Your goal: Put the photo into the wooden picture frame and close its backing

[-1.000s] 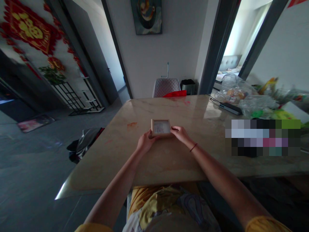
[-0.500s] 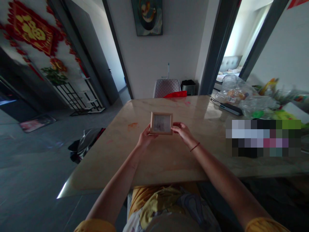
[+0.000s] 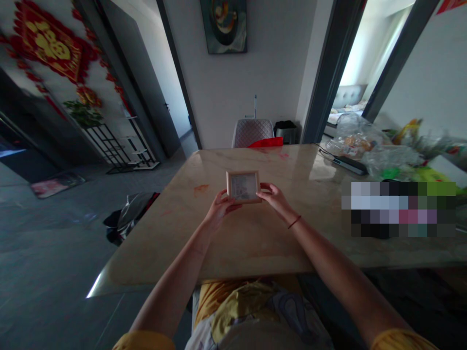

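Note:
A small wooden picture frame (image 3: pixel 243 186) stands nearly upright over the middle of the marble table (image 3: pixel 255 238), its pale picture facing me. My left hand (image 3: pixel 219 208) grips its lower left corner with the fingers curled round the edge. My right hand (image 3: pixel 274 196) pinches its right side; a thin red band circles that wrist. Whether the frame's bottom edge touches the tabletop I cannot tell.
Plastic bags with food and bright packets (image 3: pixel 386 153) crowd the table's right end, beside a dark flat device (image 3: pixel 346 164). A padded chair (image 3: pixel 252 132) stands at the far edge. A dark bag (image 3: pixel 127 214) lies on the floor to the left.
The frame has been tipped up from lying almost flat on the table to standing nearly upright, held by both hands. In the last half second it barely moved.

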Demonstrator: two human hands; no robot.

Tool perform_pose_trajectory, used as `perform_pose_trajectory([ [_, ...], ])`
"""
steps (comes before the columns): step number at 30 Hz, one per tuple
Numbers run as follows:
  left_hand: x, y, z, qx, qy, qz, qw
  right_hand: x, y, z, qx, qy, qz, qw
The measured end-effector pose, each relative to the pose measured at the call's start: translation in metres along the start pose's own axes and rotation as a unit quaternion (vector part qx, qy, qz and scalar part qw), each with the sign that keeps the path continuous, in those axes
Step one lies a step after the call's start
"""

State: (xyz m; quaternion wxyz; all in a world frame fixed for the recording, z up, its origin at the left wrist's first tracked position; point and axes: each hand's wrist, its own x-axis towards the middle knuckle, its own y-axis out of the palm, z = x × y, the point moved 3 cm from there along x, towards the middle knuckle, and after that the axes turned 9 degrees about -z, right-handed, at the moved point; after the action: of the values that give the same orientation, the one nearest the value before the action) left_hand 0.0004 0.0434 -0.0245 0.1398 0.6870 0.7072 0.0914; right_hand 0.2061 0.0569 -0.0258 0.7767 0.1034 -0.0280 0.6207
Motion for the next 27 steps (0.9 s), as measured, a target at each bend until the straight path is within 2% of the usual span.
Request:
perform_pose_trajectory([
  [7,-0.004,0.003,-0.003,-0.022,-0.013,0.042,0.999,-0.003,-0.001,0.002,0.018,0.036,-0.005,0.999],
  [13,-0.004,0.007,-0.006,-0.049,-0.023,0.066,0.996,-0.007,-0.001,0.011,0.133,0.082,0.080,0.985],
  [18,-0.004,0.005,-0.006,-0.023,0.016,0.048,0.998,-0.009,0.000,0.013,0.151,0.103,0.113,0.977],
  [23,-0.003,0.007,-0.003,0.038,0.077,0.028,0.996,-0.012,0.005,0.014,0.138,0.080,0.080,0.984],
  [27,-0.003,0.008,0.004,0.075,0.080,-0.011,0.994,-0.014,0.009,0.013,0.131,0.073,0.044,0.988],
])
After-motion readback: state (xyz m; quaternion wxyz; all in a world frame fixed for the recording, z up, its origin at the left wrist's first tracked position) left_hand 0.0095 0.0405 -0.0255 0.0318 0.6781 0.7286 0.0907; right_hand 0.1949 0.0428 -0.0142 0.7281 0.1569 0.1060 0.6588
